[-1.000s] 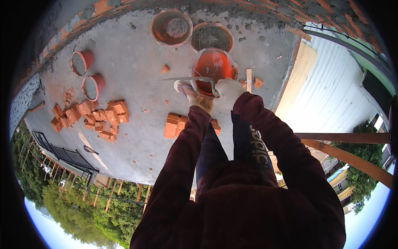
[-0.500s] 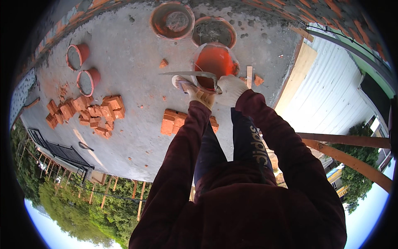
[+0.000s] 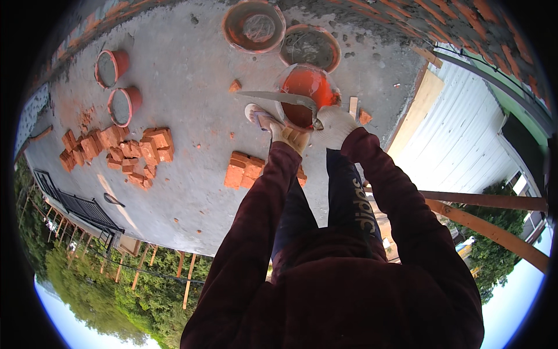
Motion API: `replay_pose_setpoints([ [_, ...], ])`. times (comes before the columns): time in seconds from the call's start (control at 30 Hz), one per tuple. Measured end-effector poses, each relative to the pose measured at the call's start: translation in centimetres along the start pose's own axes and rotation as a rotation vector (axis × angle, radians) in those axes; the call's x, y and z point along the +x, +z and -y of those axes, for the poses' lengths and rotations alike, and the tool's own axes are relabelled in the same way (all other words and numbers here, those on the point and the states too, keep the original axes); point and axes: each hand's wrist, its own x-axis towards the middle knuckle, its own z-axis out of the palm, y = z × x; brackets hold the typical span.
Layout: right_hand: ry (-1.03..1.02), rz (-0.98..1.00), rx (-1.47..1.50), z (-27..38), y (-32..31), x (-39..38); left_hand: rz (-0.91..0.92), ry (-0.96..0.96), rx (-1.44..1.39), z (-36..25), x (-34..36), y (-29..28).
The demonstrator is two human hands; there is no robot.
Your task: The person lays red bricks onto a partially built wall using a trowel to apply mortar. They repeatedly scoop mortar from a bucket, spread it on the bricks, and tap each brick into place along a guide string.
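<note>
An orange-red bucket (image 3: 310, 84) with mortar-stained walls is in front of my feet, its mouth facing up toward me. My right hand (image 3: 335, 126), in a white knit glove, is closed round the handle of a trowel (image 3: 276, 96). The trowel's long grey blade points left across the bucket's mouth. My left hand (image 3: 290, 138), also gloved, is at the bucket's near edge with its fingers curled against it; the fingertips are partly hidden. My sandalled left foot (image 3: 260, 116) shows beside the bucket.
Two wide tubs, one of grey mortar (image 3: 310, 47) and one with a little water (image 3: 254, 26), stand beyond the bucket. Brick stacks (image 3: 244, 168) lie by my legs and brick piles (image 3: 148, 148) to the left, near two small buckets (image 3: 120, 106). A brick wall (image 3: 447, 23) rises ahead.
The trowel and both hands have shifted slightly right and down in the view, along with the bucket and tubs. The grips look the same.
</note>
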Motion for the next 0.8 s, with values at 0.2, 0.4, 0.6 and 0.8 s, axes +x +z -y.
replay_pose_setpoints([
  [0.2, 0.009, 0.088, 0.028, 2.3, -0.6, -0.3, -0.053, -0.004, 0.111, -1.1, 2.3, -2.0],
  [0.4, -0.122, -0.031, 0.231, 9.1, 0.2, -1.5, -0.062, 0.048, 0.168, -4.2, 1.1, -5.1],
  [0.6, -0.145, 0.157, 0.326, 16.5, 0.6, 1.7, 0.098, 0.380, 1.351, -3.8, -3.8, -15.4],
  [0.8, -0.108, 0.168, 0.288, 20.0, 4.7, 10.5, -0.110, 0.534, 1.950, -1.1, -12.1, -14.5],
])
